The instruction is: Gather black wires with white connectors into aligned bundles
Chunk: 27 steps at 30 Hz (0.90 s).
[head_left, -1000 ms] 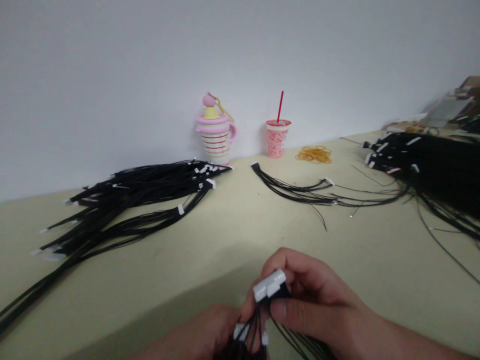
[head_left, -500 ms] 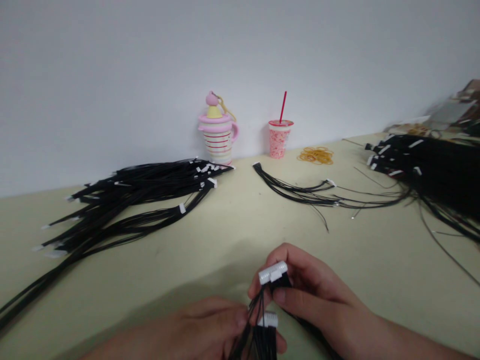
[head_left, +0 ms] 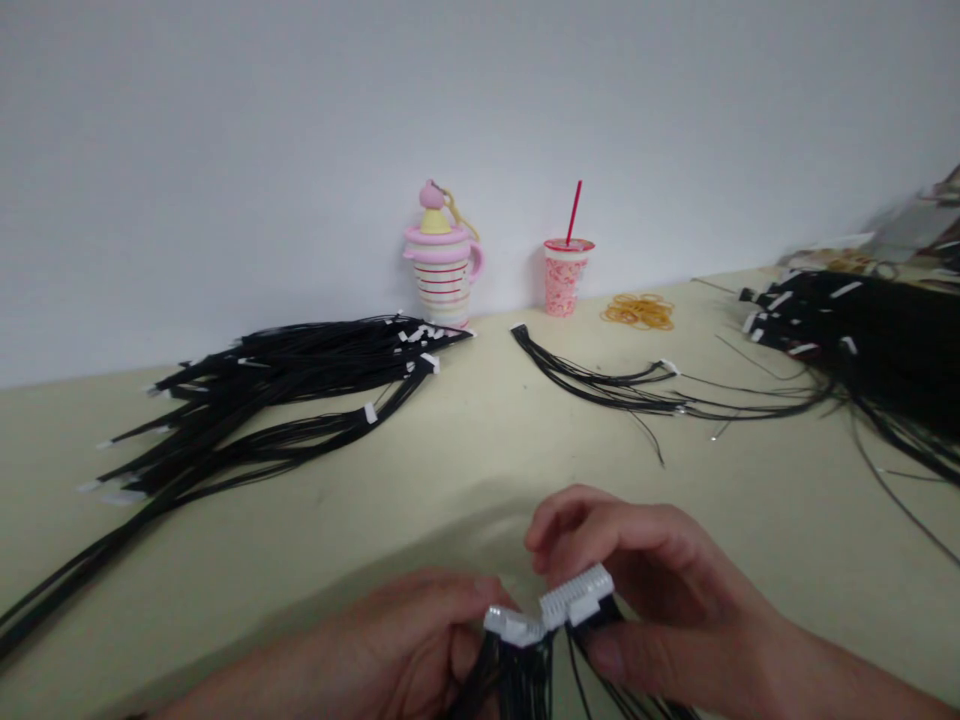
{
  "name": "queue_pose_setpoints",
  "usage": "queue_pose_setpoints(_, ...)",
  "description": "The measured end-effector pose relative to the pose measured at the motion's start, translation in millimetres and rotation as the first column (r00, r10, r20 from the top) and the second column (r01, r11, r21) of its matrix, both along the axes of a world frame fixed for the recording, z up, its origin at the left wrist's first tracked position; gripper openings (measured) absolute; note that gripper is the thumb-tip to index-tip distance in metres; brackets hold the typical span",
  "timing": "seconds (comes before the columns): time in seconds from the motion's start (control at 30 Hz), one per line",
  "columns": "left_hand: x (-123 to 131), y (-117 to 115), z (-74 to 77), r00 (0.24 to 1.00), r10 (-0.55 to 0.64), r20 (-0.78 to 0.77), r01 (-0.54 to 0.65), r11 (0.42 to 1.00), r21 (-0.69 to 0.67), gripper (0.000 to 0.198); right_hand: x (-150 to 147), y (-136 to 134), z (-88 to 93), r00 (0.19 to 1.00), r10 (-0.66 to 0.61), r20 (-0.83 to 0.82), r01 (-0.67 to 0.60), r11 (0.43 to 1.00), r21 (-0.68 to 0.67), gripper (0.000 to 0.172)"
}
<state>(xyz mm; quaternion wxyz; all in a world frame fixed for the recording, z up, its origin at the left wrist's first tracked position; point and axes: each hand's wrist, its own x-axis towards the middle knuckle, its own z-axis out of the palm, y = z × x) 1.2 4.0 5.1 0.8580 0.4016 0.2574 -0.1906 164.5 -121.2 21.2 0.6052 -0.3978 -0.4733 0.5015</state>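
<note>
Both hands meet at the bottom of the view over a pale green table (head_left: 465,470). My right hand (head_left: 645,590) pinches a white plastic connector (head_left: 577,597) with black wires hanging from it. My left hand (head_left: 397,655) grips a second white connector (head_left: 514,625) and its black wire bundle (head_left: 521,675). The two connectors touch end to end between my fingertips.
A large pile of black wire harnesses (head_left: 247,400) lies to the left. A thinner harness (head_left: 600,385) lies mid-table, and another big pile (head_left: 870,340) sits at the right. Against the wall stand a pink striped jug (head_left: 442,265), a pink cup with a red straw (head_left: 566,275) and rubber bands (head_left: 637,311).
My right hand has lowered its connector and brought it beside the one in my left hand, which rose slightly. The view drifted a little leftward.
</note>
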Motion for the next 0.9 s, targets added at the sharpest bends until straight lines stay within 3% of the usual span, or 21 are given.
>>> queue_pose_setpoints(0.1,-2,1,2.0,0.996,0.000,-0.092,0.000,1.000,-0.003,0.049,8,3,-0.6,0.993,0.061,-0.104,-0.072,0.992,-0.101,0.020)
queue_pose_setpoints(0.17,-2,2,4.4,0.997,0.066,-0.026,-0.066,0.998,0.000,0.047,12,4,0.3,0.988,0.057,-0.140,-0.076,0.988,-0.135,0.019)
queue_pose_setpoints(0.23,-1,5,5.9,0.980,0.180,0.086,-0.183,0.983,0.031,0.035,16,1,3.3,0.994,0.050,-0.100,-0.059,0.994,-0.097,0.019)
queue_pose_setpoints(0.3,1,12,6.0,0.926,0.330,0.185,-0.353,0.930,0.106,0.019,21,-2,8.7,0.999,0.028,-0.020,-0.028,1.000,-0.012,0.019)
queue_pose_setpoints(0.4,6,35,7.7,0.773,0.574,0.270,-0.629,0.750,0.207,0.012,31,-6,19.4,0.995,-0.081,0.064,0.072,0.989,0.130,0.015)
queue_pose_setpoints(0.47,7,54,12.7,0.611,0.728,0.311,-0.791,0.565,0.234,0.010,37,-5,25.1,0.974,-0.186,0.132,0.158,0.968,0.192,0.012)
queue_pose_setpoints(0.53,6,73,21.2,0.470,0.802,0.368,-0.878,0.384,0.284,0.011,39,-2,26.8,0.914,-0.291,0.281,0.229,0.945,0.233,0.010)
queue_pose_setpoints(0.63,-3,99,36.7,0.394,0.808,0.437,-0.911,0.283,0.299,0.014,36,3,19.2,0.710,-0.366,0.602,0.211,0.926,0.314,0.016)
queue_pose_setpoints(0.7,-12,115,45.6,0.327,0.806,0.493,-0.938,0.213,0.273,0.017,34,7,8.5,0.581,-0.324,0.747,0.105,0.939,0.327,0.020)
queue_pose_setpoints(0.73,-17,123,49.0,0.293,0.803,0.520,-0.949,0.178,0.259,0.018,33,9,2.4,0.557,-0.304,0.773,0.062,0.943,0.326,0.021)
queue_pose_setpoints(0.83,-27,143,55.1,0.198,0.779,0.594,-0.973,0.082,0.217,0.020,29,16,-14.9,0.605,-0.253,0.755,0.041,0.957,0.288,0.021)
queue_pose_setpoints(0.9,-31,150,56.9,0.185,0.754,0.631,-0.975,0.060,0.215,0.018,27,20,-22.8,0.691,-0.188,0.698,0.078,0.979,0.187,0.021)
